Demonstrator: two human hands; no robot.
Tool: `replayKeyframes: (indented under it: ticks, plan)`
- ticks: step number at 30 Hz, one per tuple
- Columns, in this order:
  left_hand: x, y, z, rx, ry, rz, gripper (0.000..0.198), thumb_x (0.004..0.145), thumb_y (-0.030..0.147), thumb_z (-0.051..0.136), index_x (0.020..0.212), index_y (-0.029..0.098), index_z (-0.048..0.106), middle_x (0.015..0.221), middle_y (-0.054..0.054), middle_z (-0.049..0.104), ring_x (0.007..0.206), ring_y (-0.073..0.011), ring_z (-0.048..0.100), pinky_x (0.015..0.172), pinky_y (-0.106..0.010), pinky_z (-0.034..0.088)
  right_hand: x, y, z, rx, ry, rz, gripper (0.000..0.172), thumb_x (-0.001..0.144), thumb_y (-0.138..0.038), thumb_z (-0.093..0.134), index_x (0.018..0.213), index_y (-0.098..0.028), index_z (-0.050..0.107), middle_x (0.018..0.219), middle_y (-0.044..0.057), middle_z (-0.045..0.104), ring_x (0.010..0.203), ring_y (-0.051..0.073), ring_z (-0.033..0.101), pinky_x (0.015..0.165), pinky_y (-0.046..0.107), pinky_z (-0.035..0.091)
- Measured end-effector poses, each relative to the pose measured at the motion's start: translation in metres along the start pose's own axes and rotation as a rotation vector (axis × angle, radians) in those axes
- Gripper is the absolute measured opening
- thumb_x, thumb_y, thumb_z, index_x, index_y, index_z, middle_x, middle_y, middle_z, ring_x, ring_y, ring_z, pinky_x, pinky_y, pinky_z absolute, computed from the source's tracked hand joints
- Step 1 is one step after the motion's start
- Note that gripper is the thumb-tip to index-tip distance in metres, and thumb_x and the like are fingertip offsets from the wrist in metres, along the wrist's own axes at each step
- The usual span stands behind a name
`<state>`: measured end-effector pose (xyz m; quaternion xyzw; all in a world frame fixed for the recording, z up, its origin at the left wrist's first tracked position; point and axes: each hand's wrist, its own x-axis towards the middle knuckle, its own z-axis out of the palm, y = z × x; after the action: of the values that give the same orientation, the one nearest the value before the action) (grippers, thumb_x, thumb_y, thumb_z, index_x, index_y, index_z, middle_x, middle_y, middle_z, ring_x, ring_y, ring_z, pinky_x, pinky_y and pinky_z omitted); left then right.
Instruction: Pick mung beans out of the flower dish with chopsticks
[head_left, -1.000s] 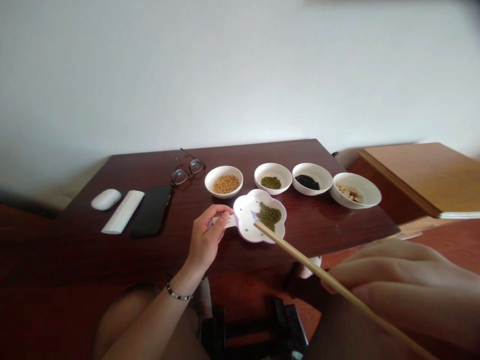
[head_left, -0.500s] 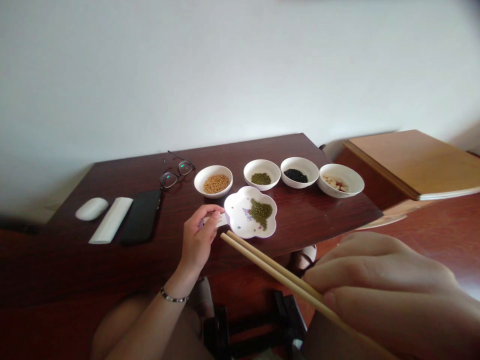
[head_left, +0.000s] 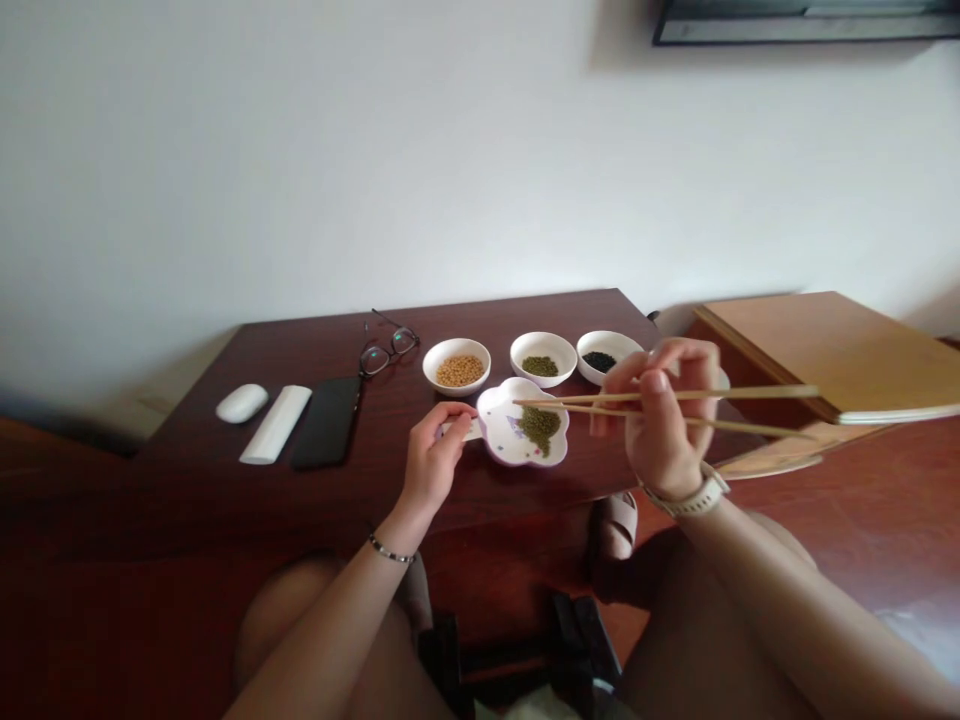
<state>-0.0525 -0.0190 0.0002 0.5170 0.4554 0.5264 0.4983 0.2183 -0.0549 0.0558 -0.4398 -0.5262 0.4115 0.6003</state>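
My left hand (head_left: pixel 441 448) pinches the handle of a white flower-shaped dish (head_left: pixel 496 432) with a purple edge, low over the table's front part. A pile of mung beans (head_left: pixel 540 428) lies in the dish's right half. In my right hand (head_left: pixel 664 415) is a pair of wooden chopsticks (head_left: pixel 750 394), their tips over the dish near the beans. Behind the dish are white bowls: one of soybeans (head_left: pixel 459 371), one of mung beans (head_left: pixel 539 366), and one of black beans (head_left: pixel 598 361). My right hand mostly hides another bowl (head_left: pixel 723 380).
On the dark wooden table (head_left: pixel 300 345) lie eyeglasses (head_left: pixel 388 351), a black phone (head_left: pixel 328 422), a long white case (head_left: pixel 277 425) and a small rounded white case (head_left: pixel 242 403). A lighter wooden cabinet (head_left: pixel 832 345) stands at the right. The wall rises behind.
My right hand has moved from the near right corner forward to the dish, bringing the chopsticks over it with their tips turned left. My left hand keeps holding the dish. The view has shifted.
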Motion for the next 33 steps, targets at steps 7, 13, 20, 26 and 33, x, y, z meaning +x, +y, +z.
replayKeyframes:
  ticks: [7, 13, 20, 26, 33]
  plan:
    - [0.005, -0.004, -0.001, -0.021, -0.007, 0.022, 0.028, 0.095, 0.043, 0.073, 0.101, 0.015, 0.076, 0.066, 0.004, 0.052, 0.052, -0.0075, 0.038, 0.046, -0.021, 0.024, 0.036, 0.040, -0.015, 0.189, 0.159, 0.054, 0.041, 0.101, -0.061, 0.068, 0.087, -0.024, 0.058, 0.073, -0.002, 0.058, 0.052, 0.011, 0.055, 0.046, 0.025, 0.041]
    - [0.003, -0.001, 0.001, -0.048, 0.015, -0.002, 0.027, 0.093, 0.042, 0.075, 0.098, 0.016, 0.076, 0.058, 0.006, 0.042, 0.049, -0.0075, 0.033, 0.045, -0.021, 0.020, 0.033, 0.072, -0.030, 0.233, 0.043, 0.167, 0.049, 0.104, -0.065, 0.063, 0.084, -0.021, 0.070, 0.068, 0.000, 0.057, 0.055, 0.012, 0.056, 0.047, 0.024, 0.039]
    - [-0.005, 0.002, -0.005, 0.025, 0.033, -0.097, 0.032, 0.098, 0.049, 0.074, 0.101, 0.017, 0.076, 0.058, 0.006, 0.041, 0.049, -0.0069, 0.033, 0.046, -0.020, 0.022, 0.024, 0.077, -0.025, 0.180, 0.011, 0.265, 0.044, 0.111, -0.057, 0.055, 0.090, -0.021, 0.071, 0.065, 0.001, 0.061, 0.057, 0.013, 0.056, 0.054, 0.025, 0.041]
    - [-0.014, -0.003, -0.012, 0.097, 0.072, -0.235, 0.039, 0.100, 0.055, 0.070, 0.104, 0.017, 0.075, 0.063, 0.005, 0.046, 0.049, -0.0062, 0.033, 0.046, -0.019, 0.022, 0.015, 0.079, -0.023, 0.159, 0.001, 0.388, 0.045, 0.113, -0.056, 0.049, 0.091, -0.022, 0.069, 0.062, 0.001, 0.063, 0.054, 0.014, 0.053, 0.054, 0.028, 0.039]
    - [-0.016, -0.003, -0.015, 0.131, 0.055, -0.225, 0.048, 0.103, 0.052, 0.067, 0.137, 0.018, 0.072, 0.062, 0.006, 0.046, 0.052, -0.0085, 0.037, 0.049, -0.020, 0.028, 0.012, 0.072, -0.021, 0.058, -0.036, 0.323, 0.046, 0.114, -0.055, 0.048, 0.089, -0.022, 0.068, 0.064, 0.002, 0.064, 0.057, 0.017, 0.055, 0.058, 0.030, 0.043]
